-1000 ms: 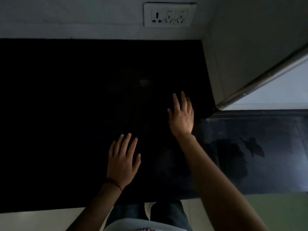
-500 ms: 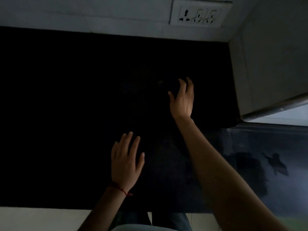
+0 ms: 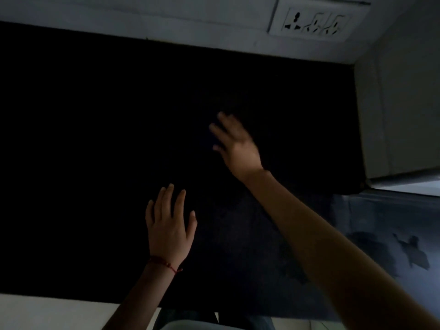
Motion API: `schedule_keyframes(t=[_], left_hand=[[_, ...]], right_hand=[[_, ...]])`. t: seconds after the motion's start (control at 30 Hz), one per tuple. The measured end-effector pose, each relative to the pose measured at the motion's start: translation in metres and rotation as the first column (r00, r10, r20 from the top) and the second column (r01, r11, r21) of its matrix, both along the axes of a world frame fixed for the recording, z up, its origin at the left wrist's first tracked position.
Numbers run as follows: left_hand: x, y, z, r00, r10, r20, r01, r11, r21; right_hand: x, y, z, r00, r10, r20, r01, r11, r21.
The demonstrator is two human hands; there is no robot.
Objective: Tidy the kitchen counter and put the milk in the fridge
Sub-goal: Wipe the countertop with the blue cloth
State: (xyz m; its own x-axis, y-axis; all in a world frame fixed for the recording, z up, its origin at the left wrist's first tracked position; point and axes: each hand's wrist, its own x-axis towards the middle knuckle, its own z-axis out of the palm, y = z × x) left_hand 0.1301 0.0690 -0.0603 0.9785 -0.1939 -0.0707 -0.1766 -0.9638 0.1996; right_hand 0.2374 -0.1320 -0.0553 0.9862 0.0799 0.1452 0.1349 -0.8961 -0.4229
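Observation:
The black kitchen counter [image 3: 95, 163] fills most of the dim view. My left hand [image 3: 169, 225] lies flat over it near the front, fingers apart, holding nothing; a red thread circles its wrist. My right hand [image 3: 238, 146] is stretched farther back over the middle of the counter, blurred, fingers spread and empty. No milk or fridge is in view.
A white socket plate [image 3: 316, 20] sits on the back wall. A pale side wall [image 3: 400, 110] closes the counter's right end, with a metal edge [image 3: 404, 179] below it. A lighter, reflective stretch of counter [image 3: 381, 234] lies at the right. The pale front edge [image 3: 47, 310] runs along the bottom.
My right hand has swung to the left and its fingers now tilt leftward. The camera view has shifted left, so the wall and socket sit farther right. My left hand stays put.

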Motion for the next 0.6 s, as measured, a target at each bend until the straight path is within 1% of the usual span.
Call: schedule_keyframes(t=[0.03,0.07,0.1,0.13,0.17,0.2,0.23,0.3,0.33,0.37,0.4,0.43,0.47,0.5,0.53,0.57,0.6], left_hand=[[0.000,0.000,0.000,1.000,-0.001,-0.001,0.001,1.000,0.005],[0.000,0.000,0.000,1.000,-0.003,0.003,0.003,1.000,0.007],[0.001,0.000,-0.001,1.000,-0.005,0.006,0.005,1.000,0.004],[0.002,0.000,-0.001,1.000,-0.006,0.008,0.006,1.000,-0.001],[0.002,0.000,-0.001,1.000,-0.006,0.010,0.006,1.000,-0.004],[0.001,0.000,-0.002,1.000,-0.003,0.014,0.003,1.000,-0.002],[0.000,0.000,-0.002,1.000,-0.001,0.017,0.001,1.000,0.001],[0.001,0.000,0.000,1.000,0.004,0.015,-0.004,1.000,-0.006],[0.002,0.000,0.000,1.000,0.004,0.013,-0.004,1.000,-0.014],[0.002,0.001,0.000,1.000,-0.003,0.015,0.004,1.000,-0.024],[0.002,0.003,0.001,1.000,-0.020,0.021,0.021,0.999,-0.036],[0.001,0.006,0.001,0.999,-0.038,0.029,0.040,0.998,-0.046],[-0.001,0.012,0.001,0.998,-0.041,0.040,0.043,0.998,-0.053],[-0.003,0.020,0.001,0.999,-0.022,0.048,0.025,0.998,-0.056],[-0.006,0.030,0.001,0.999,0.012,0.050,-0.009,0.998,-0.055],[-0.010,0.040,0.000,0.998,0.048,0.046,-0.046,0.998,-0.048],[-0.013,0.050,0.000,0.996,0.076,0.036,-0.075,0.997,-0.037]], right_hand=[[-0.007,-0.002,-0.004,0.989,0.143,0.027,-0.141,0.988,-0.057],[-0.003,-0.013,-0.005,0.983,0.184,0.028,-0.181,0.980,-0.082],[0.007,-0.021,-0.003,0.994,0.106,0.014,-0.106,0.993,-0.053],[0.017,-0.025,0.002,0.998,-0.057,-0.026,0.057,0.998,0.001],[0.026,-0.024,0.005,0.972,-0.218,-0.092,0.222,0.974,0.042],[0.029,-0.015,0.006,0.945,-0.304,-0.119,0.310,0.950,0.035],[0.027,-0.002,0.008,0.958,-0.267,-0.104,0.271,0.962,0.031],[0.011,0.013,0.004,0.998,-0.003,-0.059,0.003,1.000,0.005],[0.004,0.009,0.001,0.993,0.114,-0.037,-0.115,0.993,-0.024],[0.005,-0.004,0.001,0.990,0.138,-0.021,-0.139,0.989,-0.047],[0.011,-0.017,0.002,0.997,0.069,-0.024,-0.070,0.996,-0.051],[0.017,-0.026,0.005,0.997,-0.057,-0.055,0.055,0.998,-0.043],[0.024,-0.032,0.008,0.972,-0.208,-0.111,0.207,0.978,-0.021],[0.026,-0.030,0.009,0.939,-0.316,-0.136,0.317,0.948,-0.017],[0.023,-0.017,0.010,0.930,-0.343,-0.133,0.344,0.939,-0.017],[0.015,0.000,0.010,0.953,-0.288,-0.093,0.289,0.957,0.001],[0.002,0.018,0.007,0.987,-0.156,-0.037,0.157,0.988,0.013]])
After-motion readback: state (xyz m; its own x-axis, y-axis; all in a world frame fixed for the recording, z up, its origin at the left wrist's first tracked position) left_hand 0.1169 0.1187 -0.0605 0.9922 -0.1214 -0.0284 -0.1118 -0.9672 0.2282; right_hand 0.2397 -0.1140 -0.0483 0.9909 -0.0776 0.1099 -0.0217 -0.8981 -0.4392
